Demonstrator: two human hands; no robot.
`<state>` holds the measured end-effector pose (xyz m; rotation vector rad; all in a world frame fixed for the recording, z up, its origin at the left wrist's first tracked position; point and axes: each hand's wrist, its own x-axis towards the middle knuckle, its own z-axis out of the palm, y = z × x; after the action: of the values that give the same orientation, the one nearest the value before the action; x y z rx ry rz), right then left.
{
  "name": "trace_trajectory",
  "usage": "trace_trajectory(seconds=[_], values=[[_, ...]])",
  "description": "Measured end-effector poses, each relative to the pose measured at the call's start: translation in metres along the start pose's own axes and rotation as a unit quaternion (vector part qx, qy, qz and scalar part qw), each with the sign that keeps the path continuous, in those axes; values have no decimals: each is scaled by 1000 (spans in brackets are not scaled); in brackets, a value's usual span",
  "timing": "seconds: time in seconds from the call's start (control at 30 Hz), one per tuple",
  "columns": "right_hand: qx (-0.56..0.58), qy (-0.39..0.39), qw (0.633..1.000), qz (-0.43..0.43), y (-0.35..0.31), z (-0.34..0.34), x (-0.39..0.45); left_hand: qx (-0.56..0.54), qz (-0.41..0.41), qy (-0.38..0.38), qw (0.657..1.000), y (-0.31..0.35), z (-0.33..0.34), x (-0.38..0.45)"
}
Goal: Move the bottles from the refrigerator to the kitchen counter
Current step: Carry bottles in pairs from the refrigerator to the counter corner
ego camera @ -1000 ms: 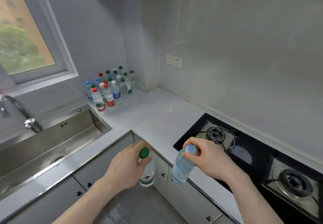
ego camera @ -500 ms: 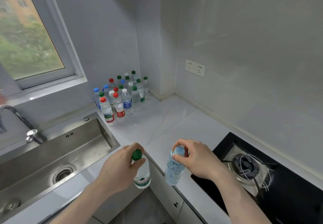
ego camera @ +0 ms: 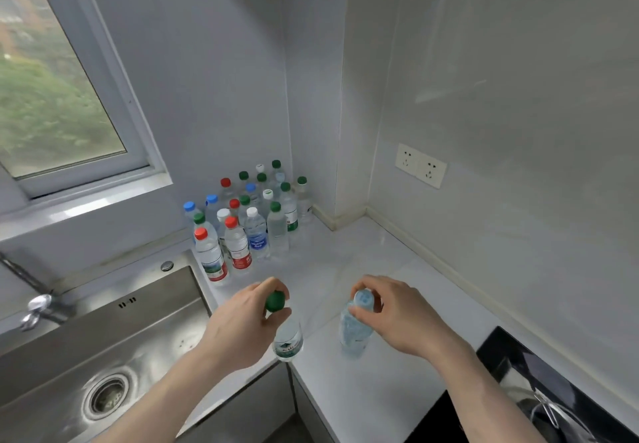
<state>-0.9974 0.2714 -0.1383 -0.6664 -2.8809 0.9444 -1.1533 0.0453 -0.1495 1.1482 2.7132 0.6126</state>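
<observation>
Mid-task, well along: about 20 bottles (ego camera: 247, 221) already massed on far counter (ego camera: 349, 256) corner. 2 more in transit: left hand (ego camera: 238, 325) pinching green-cap bottle (ego camera: 287, 335) by cap, right hand (ego camera: 397, 314) pinching blue-cap bottle (ego camera: 354, 330) likewise, both over near counter, not yet set down. Fridge out of view.

Bottles (ego camera: 247, 221) cluster in the counter (ego camera: 349, 256) corner, sink (ego camera: 103, 335) left, stove (ego camera: 553, 394) right.
</observation>
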Motion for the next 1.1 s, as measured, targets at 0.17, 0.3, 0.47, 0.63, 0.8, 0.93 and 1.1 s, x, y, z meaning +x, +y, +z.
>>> trace_trajectory(seconds=[0.17, 0.3, 0.47, 0.63, 0.8, 0.93, 1.1], values=[[4, 7, 1000, 6, 6, -2, 43, 18, 20, -26, 999, -11, 0, 53], [3, 13, 1000, 25, 6, 1, 71, 44, 48, -52, 997, -24, 2, 94], [-1, 23, 998, 59, 2, 5, 111, 75, 85, -75, 991, -44, -1, 154], [-7, 39, 996, 84, 0, 12, 144, 92, 126, -85, 984, -61, 9, 207], [-16, 35, 994, 99, -2, 15, 165, 133, 154, -85, 975, -73, 25, 256], [-14, 37, 993, 110, 0, 16, 179, 168, 176, -81, 967, -76, 34, 294], [-18, 30, 992, 120, 4, 17, 192, 220, 171, -101, 955, -80, 42, 337]])
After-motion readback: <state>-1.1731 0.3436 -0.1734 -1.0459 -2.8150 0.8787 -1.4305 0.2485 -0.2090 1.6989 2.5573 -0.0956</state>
